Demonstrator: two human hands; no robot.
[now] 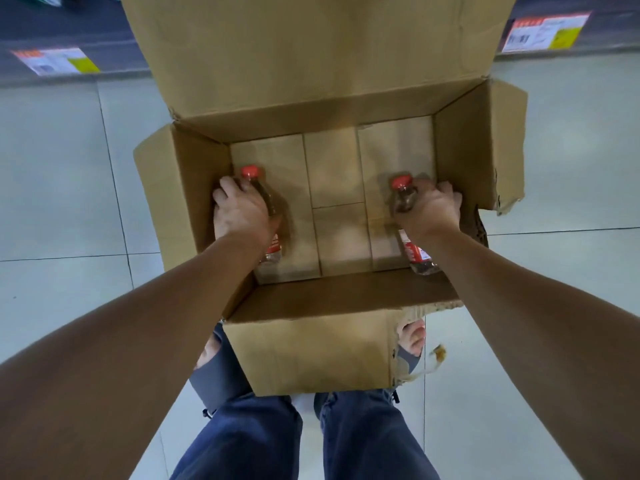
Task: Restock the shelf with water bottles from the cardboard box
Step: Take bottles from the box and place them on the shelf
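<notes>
Presently, left bottle (273,245): clear plastic, red cap (250,172), red label; sits inside the box by its left wall, centre-left of the frame.
Right bottle (419,258): same kind, red cap (401,182); sits inside the box by the right wall, centre-right of the frame.
Pose: caps point to the far side; standing, tilted or lying cannot be told from this angle.
Handling (judged): full bottles are expected to be moderately heavy. Thin walls will likely dent if squeezed hard. The smooth plastic may be slippery. They are not fragile, but a drop should be avoided.
Hold point (judged): the shoulder just below the cap is preferred, or the labelled waist. The cap alone is not advised.
Left hand (239,213): fingers are wrapped round the left bottle's upper body, just below the cap.
Right hand (429,209): fingers are curled round the right bottle's neck and shoulder.
Cardboard box (311,348): open. No other bottles are seen in it and bare bottom flaps are exposed. The rear flap (311,46) is raised and the right flap (498,161) is torn.
Step (judged): the last pair is being taken out.
Floor (62,168): pale tiles, with the box set on them.
Price tags: one at upper left (57,61), one at upper right (545,34), on a dark shelf edge.
Legs (242,441): blue trousers, bottom centre, behind the box.
</notes>
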